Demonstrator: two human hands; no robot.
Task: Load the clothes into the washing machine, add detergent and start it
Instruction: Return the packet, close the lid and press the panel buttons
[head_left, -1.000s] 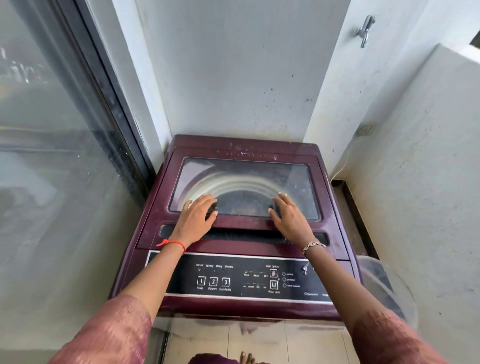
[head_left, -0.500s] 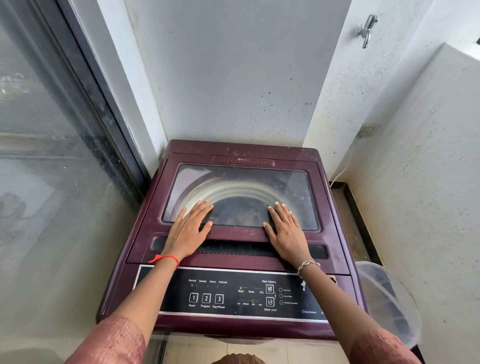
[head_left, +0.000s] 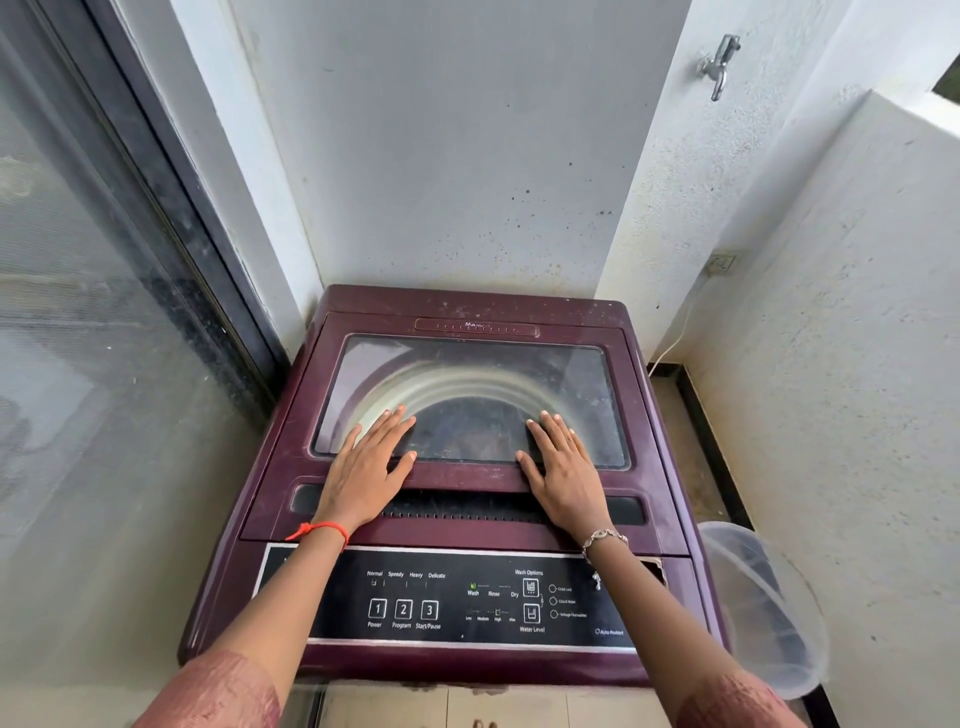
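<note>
Fingers of my left hand (head_left: 363, 467) and right hand (head_left: 563, 475) lie spread, flat on the maroon glass-paned washing machine lid (head_left: 467, 395); rigid, hinged, best lifted by its front edge.

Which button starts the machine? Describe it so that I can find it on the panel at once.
Find the maroon washing machine and the black control panel along its near edge. At the panel's lower left stand three white-outlined numbered squares in a row. The Start/Pause button is the right one, marked 3, beside Power (1) and Program (2).
</note>
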